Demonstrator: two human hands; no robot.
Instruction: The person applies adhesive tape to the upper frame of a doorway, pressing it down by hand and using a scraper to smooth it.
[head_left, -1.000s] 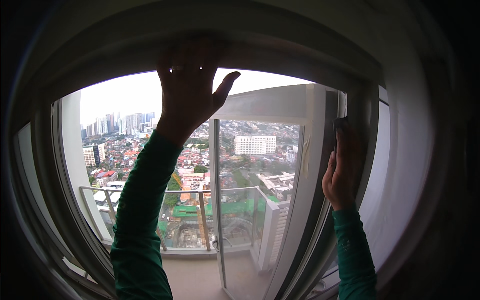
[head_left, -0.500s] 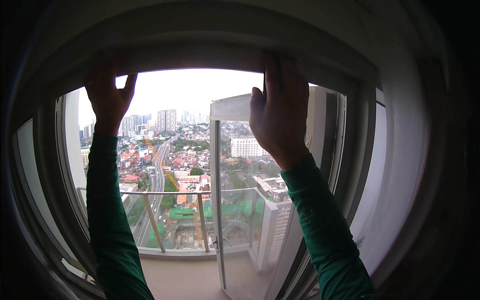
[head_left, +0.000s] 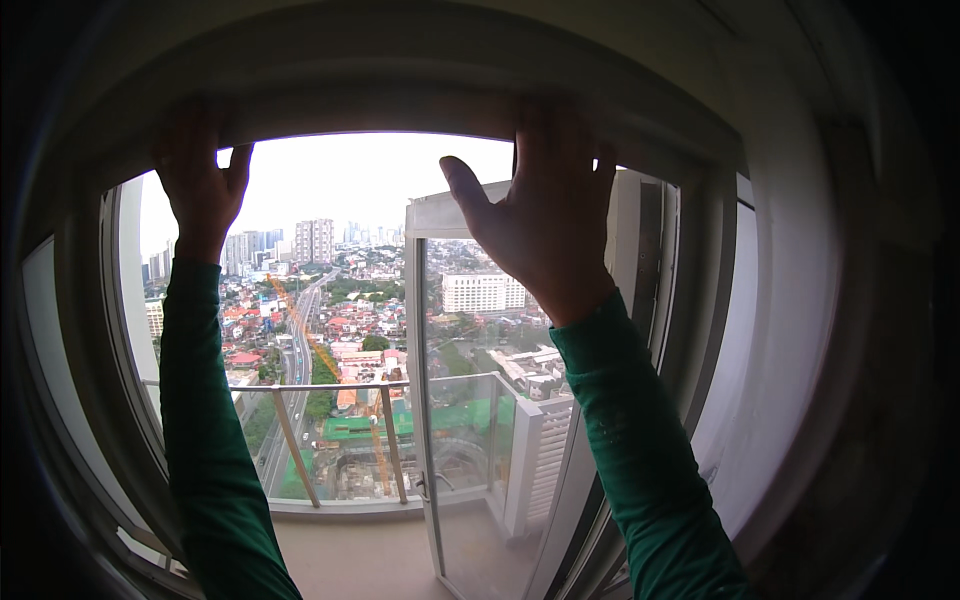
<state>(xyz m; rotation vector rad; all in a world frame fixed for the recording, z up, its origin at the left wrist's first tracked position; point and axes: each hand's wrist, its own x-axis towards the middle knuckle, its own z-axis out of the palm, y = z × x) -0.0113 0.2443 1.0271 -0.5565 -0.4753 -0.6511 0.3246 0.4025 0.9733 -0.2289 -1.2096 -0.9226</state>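
Observation:
Both my arms, in green sleeves, reach up to the dark top bar of the door frame [head_left: 370,108]. My left hand [head_left: 202,190] touches it near the left corner. Its fingers stretch up over the bar, dim in the shade, with the thumb apart. Farther right, my right hand [head_left: 548,225] lies against the same bar. Its fingers are extended and partly lost in shadow, while its thumb sticks out to the left. I see nothing held in either hand. Below and beyond the right hand, a glass door [head_left: 470,350] with a pale frame stands swung outward.
Past the opening lies a balcony floor [head_left: 350,550] with a glass railing [head_left: 330,387] at its outer edge. A louvred panel [head_left: 550,455] shows behind the glass door. City buildings, a road and an orange crane spread far below. A pale wall [head_left: 790,330] rises at right.
My right thumb has swung away from the fingers, and that hand has spread wider on the bar. The view has shifted slightly, moving the scene a little left.

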